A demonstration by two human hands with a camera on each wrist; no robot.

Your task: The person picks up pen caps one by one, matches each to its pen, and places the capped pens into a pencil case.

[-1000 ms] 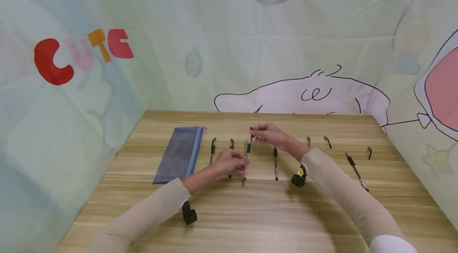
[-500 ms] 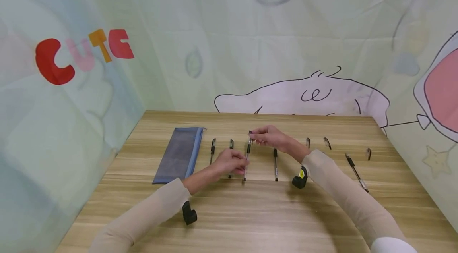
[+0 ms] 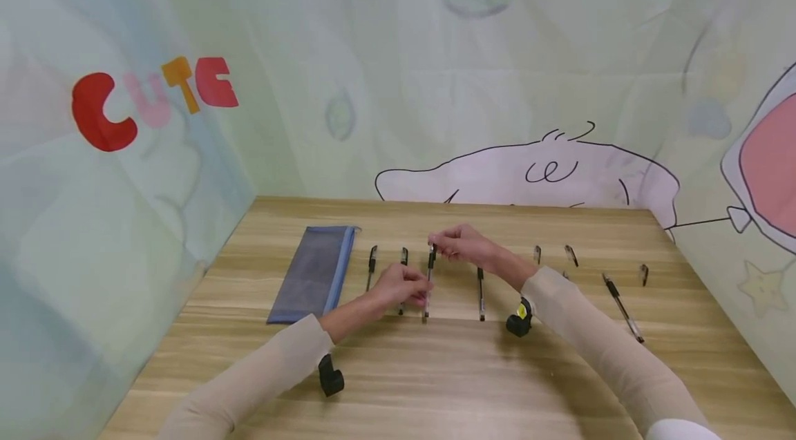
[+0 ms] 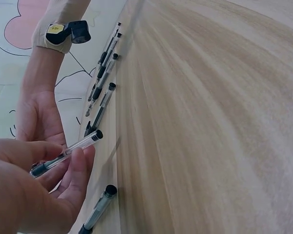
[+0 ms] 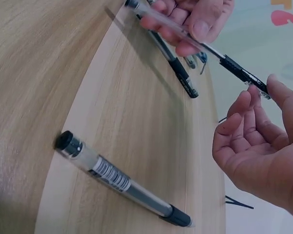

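Note:
A clear-barrelled gel pen (image 3: 430, 266) with a black grip is held by both hands, raised off the table. Near its black end plug, my left hand (image 3: 399, 284) pinches the barrel. My right hand (image 3: 468, 246) pinches the other end between thumb and fingertips, where a clear cap (image 5: 258, 89) shows over the black grip (image 5: 237, 68) in the right wrist view. On the left lie two more pens, one (image 3: 371, 264) in plain sight and another (image 3: 404, 257) partly behind my left hand. A further pen (image 3: 481, 295) lies below my right wrist.
At left lies a blue-edged grey mesh pouch (image 3: 311, 274). Loose caps, one (image 3: 537, 253), another (image 3: 571, 255) and a third (image 3: 644, 274), are at right behind an uncapped pen (image 3: 622, 307). My right sleeve hides part of the wooden table (image 3: 435, 378).
My right hand has come down along the pen toward my left hand, and the cap now sits over the black grip. The left hand has stayed on the barrel.

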